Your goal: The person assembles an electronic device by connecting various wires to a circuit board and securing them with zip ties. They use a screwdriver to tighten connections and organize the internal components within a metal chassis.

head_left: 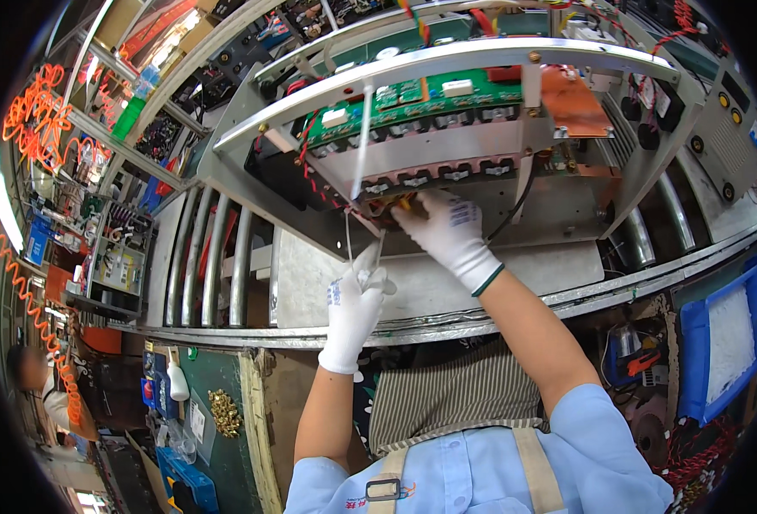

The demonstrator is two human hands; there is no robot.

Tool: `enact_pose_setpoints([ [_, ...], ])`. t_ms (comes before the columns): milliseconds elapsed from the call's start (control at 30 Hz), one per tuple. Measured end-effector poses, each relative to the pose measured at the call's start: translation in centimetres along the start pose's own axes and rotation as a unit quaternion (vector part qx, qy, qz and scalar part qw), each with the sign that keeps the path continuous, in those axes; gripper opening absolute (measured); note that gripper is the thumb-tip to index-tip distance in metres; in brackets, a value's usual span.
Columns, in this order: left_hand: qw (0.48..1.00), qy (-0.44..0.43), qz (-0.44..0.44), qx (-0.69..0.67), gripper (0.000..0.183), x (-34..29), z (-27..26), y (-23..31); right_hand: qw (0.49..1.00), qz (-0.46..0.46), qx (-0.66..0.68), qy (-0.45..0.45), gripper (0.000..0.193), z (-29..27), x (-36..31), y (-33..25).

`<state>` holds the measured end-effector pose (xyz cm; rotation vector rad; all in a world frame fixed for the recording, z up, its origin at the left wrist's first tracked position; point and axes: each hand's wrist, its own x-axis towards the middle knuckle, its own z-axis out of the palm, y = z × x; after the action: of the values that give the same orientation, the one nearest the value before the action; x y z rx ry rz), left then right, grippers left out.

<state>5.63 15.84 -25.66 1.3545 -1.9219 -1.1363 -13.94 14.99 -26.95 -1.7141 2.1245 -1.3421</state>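
Note:
My left hand, in a white knit glove, is closed just outside the lower front edge of an open metal chassis. Its fingers pinch a thin white strip, apparently a cable tie. Another long white strip, blurred, rises in front of the chassis. My right hand, gloved alike, reaches into the lower opening. Its fingertips are curled at a bundle of coloured wires, and their exact grip is hidden. Above the wires sit a green circuit board and a row of black components.
The chassis stands on a pale board over a roller conveyor. A panelled unit is at right, above a blue tray. Brass fittings and a white bottle lie lower left. Orange coiled hoses hang at left; another person is beyond.

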Motion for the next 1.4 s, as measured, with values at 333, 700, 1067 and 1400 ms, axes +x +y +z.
enact_pose_setpoints([
  [333,0.981,0.026,0.083,0.173,0.027,5.0,2.9,3.1,0.988,0.098,-0.057,-0.102,0.061,-2.8,-1.2,-0.4],
  [700,0.958,0.119,0.152,0.211,0.020,6.5,3.9,1.9,0.806,0.158,0.488,-0.295,0.058,-4.1,0.7,3.1],
  [1067,0.991,0.033,0.122,0.045,0.015,8.9,4.8,-0.5,0.801,0.152,0.521,-0.253,0.039,-2.8,-0.2,3.9],
  [1400,0.924,0.015,0.163,0.346,0.030,4.6,3.6,5.5,0.830,0.178,0.492,-0.192,0.024,-3.3,0.0,5.0],
])
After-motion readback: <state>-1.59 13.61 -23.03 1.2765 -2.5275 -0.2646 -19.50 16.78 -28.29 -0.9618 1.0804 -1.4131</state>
